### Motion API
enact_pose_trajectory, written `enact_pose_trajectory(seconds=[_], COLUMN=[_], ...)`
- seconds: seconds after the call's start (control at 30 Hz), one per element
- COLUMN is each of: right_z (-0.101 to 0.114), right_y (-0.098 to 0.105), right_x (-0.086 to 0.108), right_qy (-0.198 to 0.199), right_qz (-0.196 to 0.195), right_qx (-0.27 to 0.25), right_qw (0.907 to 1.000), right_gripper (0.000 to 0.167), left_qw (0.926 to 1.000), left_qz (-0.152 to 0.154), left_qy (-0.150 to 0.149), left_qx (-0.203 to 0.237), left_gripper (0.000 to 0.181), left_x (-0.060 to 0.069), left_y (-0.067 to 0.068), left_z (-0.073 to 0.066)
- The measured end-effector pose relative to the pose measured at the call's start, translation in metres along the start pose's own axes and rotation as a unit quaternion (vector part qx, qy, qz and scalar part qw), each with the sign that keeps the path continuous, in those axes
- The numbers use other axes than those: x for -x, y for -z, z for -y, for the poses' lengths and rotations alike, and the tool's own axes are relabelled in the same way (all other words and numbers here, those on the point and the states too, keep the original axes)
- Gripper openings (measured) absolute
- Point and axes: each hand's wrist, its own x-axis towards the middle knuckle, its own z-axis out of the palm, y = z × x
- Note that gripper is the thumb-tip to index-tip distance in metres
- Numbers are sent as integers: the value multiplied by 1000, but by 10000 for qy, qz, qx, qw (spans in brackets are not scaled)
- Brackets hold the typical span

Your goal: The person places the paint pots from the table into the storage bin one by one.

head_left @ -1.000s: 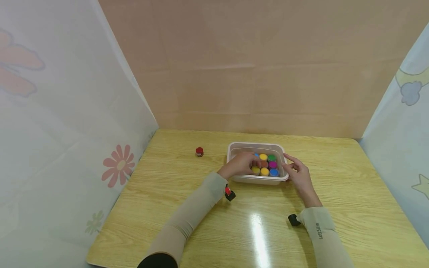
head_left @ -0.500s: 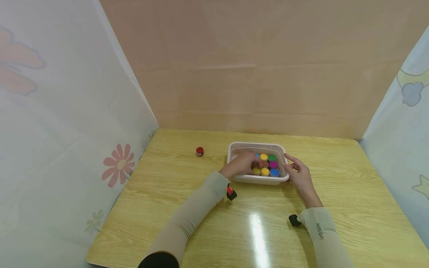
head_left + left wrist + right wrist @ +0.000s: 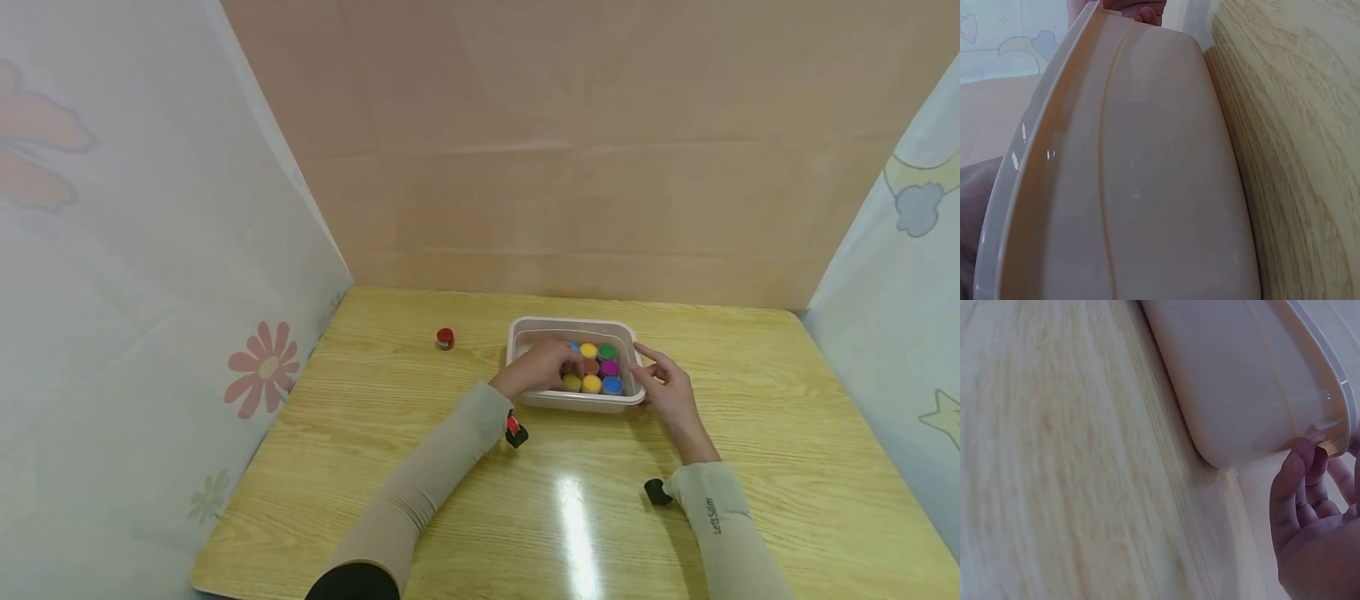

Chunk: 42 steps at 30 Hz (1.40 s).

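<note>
A pale pink plastic tub (image 3: pixel 573 403) stands on the table, holding several small jars with coloured lids: green (image 3: pixel 607 353), purple (image 3: pixel 609 367), blue (image 3: pixel 612 385), yellow and brown among them. My left hand (image 3: pixel 538 367) reaches over the near-left rim, its fingers curled down round a small jar on the left of the group; that jar is mostly hidden under them. At the right end, my right hand (image 3: pixel 669 400) holds the tub's rim between thumb and fingers. The left wrist view mostly shows the tub's outer wall (image 3: pixel 1160 156).
One small red-lidded jar (image 3: pixel 446 338) sits alone on the table, left of the tub. The wooden table (image 3: pixel 810 467) ends at a tan backdrop (image 3: pixel 570 167) behind. Printed white cloths (image 3: pixel 150 333) hang along both sides.
Both hands stay in place at the tub, and the jars show no visible shift. Only the head view drifts slightly.
</note>
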Motion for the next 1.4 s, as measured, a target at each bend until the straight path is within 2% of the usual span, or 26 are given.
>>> enact_pose_trajectory(seconds=[0.33,0.67,0.77,0.9,0.97,1.03,1.2,1.3,1.4], right_z=[28,5,9,27,31,26,3,-1,-2], right_y=[0,1,1,-2,-2,-1,1,1,0], right_x=[11,-1,2,12,15,12,1,-1,-1], right_qy=[-98,-90,-77,-45,-61,-77,-58,-9,9], right_qz=[161,107,93,90,95,81,7,-13,-18], right_qx=[81,180,144,34,10,27,43,2,-8], right_qw=[9998,9997,9998,9999,9999,9999,10000,10000,10000], right_gripper=[57,58,57,55,55,55,57,57,57], left_qw=[10000,9999,9999,9999,9997,9993,9955,9889,9781], left_qz=[25,83,92,47,-75,-255,-844,-1303,-1836], left_qy=[36,-59,-50,-39,-73,-91,250,503,808], left_qx=[46,59,62,154,236,250,358,500,560], left_gripper=[20,27,27,28,26,25,26,27,30], left_x=[0,2,4,8,11,14,27,35,45], left_y=[1,3,5,9,12,15,30,39,44], left_z=[1,4,3,1,2,4,14,25,39])
